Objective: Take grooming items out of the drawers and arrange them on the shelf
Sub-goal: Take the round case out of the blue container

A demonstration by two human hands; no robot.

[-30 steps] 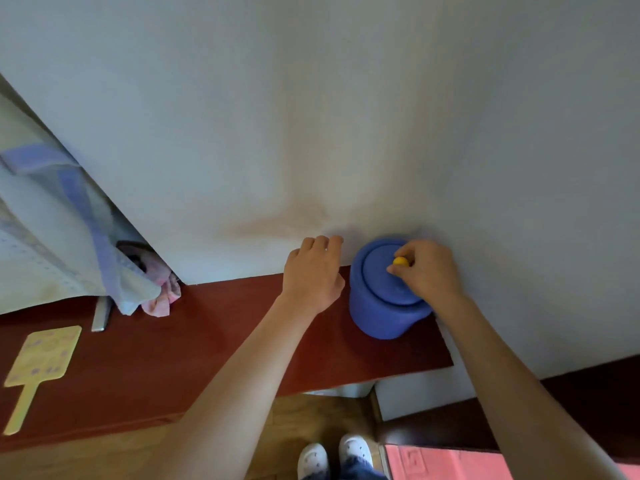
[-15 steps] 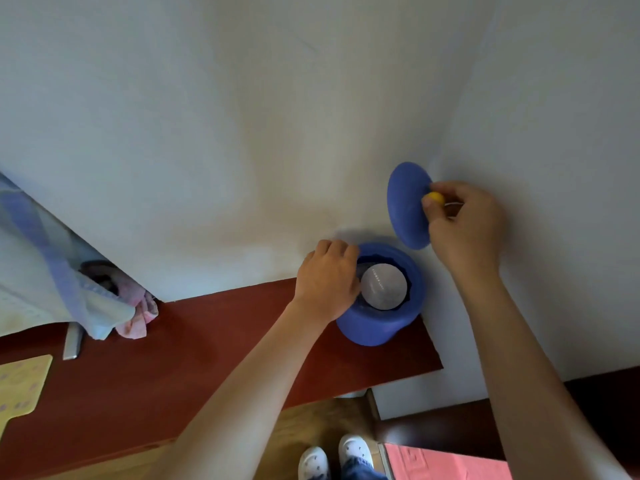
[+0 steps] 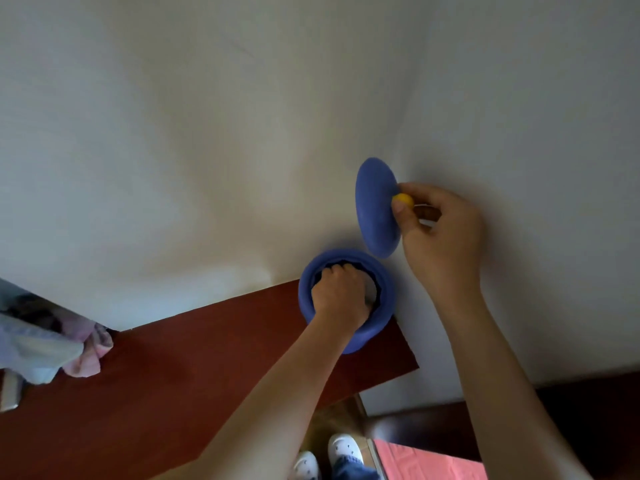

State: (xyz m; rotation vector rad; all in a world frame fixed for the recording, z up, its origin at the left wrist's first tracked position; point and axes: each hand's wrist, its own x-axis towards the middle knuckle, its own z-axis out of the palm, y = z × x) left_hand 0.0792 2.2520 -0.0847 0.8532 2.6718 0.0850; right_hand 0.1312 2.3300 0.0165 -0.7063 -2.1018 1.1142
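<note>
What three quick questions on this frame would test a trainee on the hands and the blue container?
1. True or false: the blue lid sits closed on the blue container.
2. Which hand reaches into the container? A) left hand B) right hand C) neither
3. Fill in: the right hand holds the lid by its small ______ knob.

Key:
1. False. The lid is lifted off and held tilted on edge above the container, near the wall.
2. A. The left hand is down in the opening, fingers over a grey item inside; whether it grips that cannot be told.
3. Yellow.
</note>
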